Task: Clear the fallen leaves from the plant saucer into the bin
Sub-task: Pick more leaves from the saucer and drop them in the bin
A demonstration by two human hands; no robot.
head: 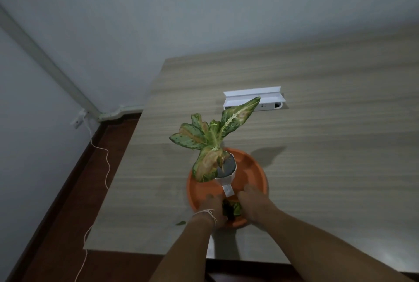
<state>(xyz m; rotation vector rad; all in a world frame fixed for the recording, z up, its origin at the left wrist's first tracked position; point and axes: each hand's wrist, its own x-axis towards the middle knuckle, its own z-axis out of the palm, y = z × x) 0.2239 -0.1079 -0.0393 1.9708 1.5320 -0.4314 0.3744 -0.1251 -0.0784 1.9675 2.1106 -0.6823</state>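
Observation:
An orange plant saucer point(254, 168) sits on a wooden table, with a white pot point(226, 179) standing in it. The pot holds a plant point(210, 138) with green and pink speckled leaves. A clump of dark green fallen leaves point(232, 208) lies in the saucer's near part. My left hand point(215, 209) and my right hand point(251, 202) are both in the saucer, pressed against that clump from either side. How firmly the fingers grip the leaves is hidden. One small loose leaf point(181, 223) lies on the table left of the saucer. No bin is in view.
The wooden table point(317, 145) has its left edge near the saucer and its front edge just under my forearms. A white power strip box point(256, 98) lies behind the plant. A white cable point(99, 168) trails over the dark floor at left.

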